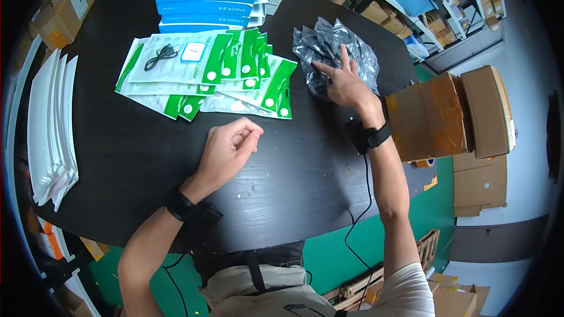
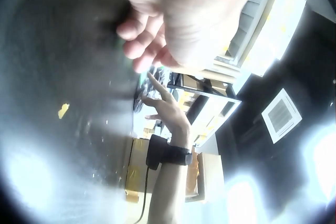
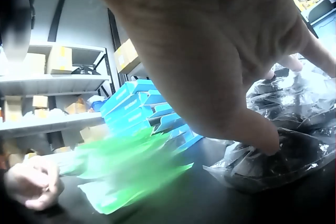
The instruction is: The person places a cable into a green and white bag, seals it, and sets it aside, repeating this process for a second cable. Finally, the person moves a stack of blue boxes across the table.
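Note:
My right hand (image 1: 351, 87) rests on a pile of crumpled grey plastic bags (image 1: 367, 64), its fingers spread over the top. In the right wrist view its thumb (image 3: 257, 132) lies against the shiny film of the bags (image 3: 299, 153). Over the near middle of the table is my left hand (image 1: 226, 149), loosely curled with nothing in it. Just beyond it lies a spread stack of white-and-green cable packets (image 1: 202, 58), with a black cable (image 1: 160, 57) showing on the top one. The left wrist view shows the left fingers (image 2: 142, 43) bent in.
Blue-and-white boxes (image 1: 205, 9) are stacked behind the packets. Several flat white pouches (image 1: 53, 129) stand at the left edge of the dark table (image 1: 117, 188). Cardboard boxes (image 1: 432, 117) sit close right of my right forearm. A thin black cord (image 1: 368, 194) hangs from the right wrist.

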Demonstrator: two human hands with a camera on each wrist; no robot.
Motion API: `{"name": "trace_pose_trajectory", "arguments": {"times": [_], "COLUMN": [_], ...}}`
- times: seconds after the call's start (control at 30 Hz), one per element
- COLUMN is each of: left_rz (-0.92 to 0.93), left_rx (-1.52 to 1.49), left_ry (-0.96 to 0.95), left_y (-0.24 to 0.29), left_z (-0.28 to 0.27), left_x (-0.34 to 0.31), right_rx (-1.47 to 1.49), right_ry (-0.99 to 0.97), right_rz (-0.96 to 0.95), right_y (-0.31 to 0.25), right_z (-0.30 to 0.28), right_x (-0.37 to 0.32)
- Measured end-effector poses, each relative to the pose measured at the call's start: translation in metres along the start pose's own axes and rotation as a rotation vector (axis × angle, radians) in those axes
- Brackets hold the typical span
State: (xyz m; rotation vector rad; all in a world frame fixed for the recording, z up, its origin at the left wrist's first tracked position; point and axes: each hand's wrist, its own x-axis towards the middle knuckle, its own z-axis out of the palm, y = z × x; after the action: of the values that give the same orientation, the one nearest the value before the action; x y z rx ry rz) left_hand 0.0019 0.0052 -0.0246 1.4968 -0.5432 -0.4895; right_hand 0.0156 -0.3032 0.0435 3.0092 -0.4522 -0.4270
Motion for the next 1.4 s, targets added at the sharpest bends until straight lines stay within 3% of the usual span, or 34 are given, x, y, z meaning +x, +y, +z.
{"name": "trace_pose_trajectory", "arguments": {"times": [0.3,0.7,0.77,0.83,0.93,0.97,1.13,1.2,1.23,1.3,1.37,1.4], "left_rz": [0.089,0.043,0.016,0.002,0.024,0.018,0.141,0.143,0.151,0.17,0.223,0.233], "left_rx": [0.037,0.075,0.077,0.099,-0.022,0.003,-0.067,-0.078,0.002,0.09,0.727,0.729], "left_ry": [0.009,0.026,-0.01,0.0,0.003,0.023,0.249,0.288,0.299,0.312,0.433,0.44], "left_y": [-0.011,-0.009,-0.009,-0.008,-0.007,0.004,0.098,0.117,0.118,0.105,0.077,0.065], "left_z": [0.002,0.003,0.002,-0.002,0.0,-0.004,-0.047,-0.08,-0.099,-0.142,-0.176,-0.179], "left_x": [0.002,0.001,0.002,0.002,0.001,-0.004,-0.025,-0.025,-0.02,-0.001,0.02,0.021], "right_rx": [0.105,0.152,0.127,0.131,0.298,0.324,0.406,0.401,0.389,0.395,0.387,0.356], "right_ry": [-0.004,0.24,0.319,0.367,0.729,0.733,0.471,0.401,0.323,0.349,0.369,0.342], "right_rz": [-0.113,-0.081,-0.003,0.006,-0.205,-0.225,-0.453,-0.436,-0.415,-0.46,-0.502,-0.457], "right_y": [0.064,0.146,0.146,0.126,0.076,0.051,-0.051,-0.088,-0.104,-0.127,-0.145,-0.154], "right_z": [0.004,0.03,0.031,0.029,0.008,-0.002,-0.032,-0.037,-0.039,-0.029,-0.01,0.001], "right_x": [0.065,0.132,0.128,0.127,0.093,0.073,-0.009,-0.04,-0.052,-0.058,-0.053,-0.048]}}
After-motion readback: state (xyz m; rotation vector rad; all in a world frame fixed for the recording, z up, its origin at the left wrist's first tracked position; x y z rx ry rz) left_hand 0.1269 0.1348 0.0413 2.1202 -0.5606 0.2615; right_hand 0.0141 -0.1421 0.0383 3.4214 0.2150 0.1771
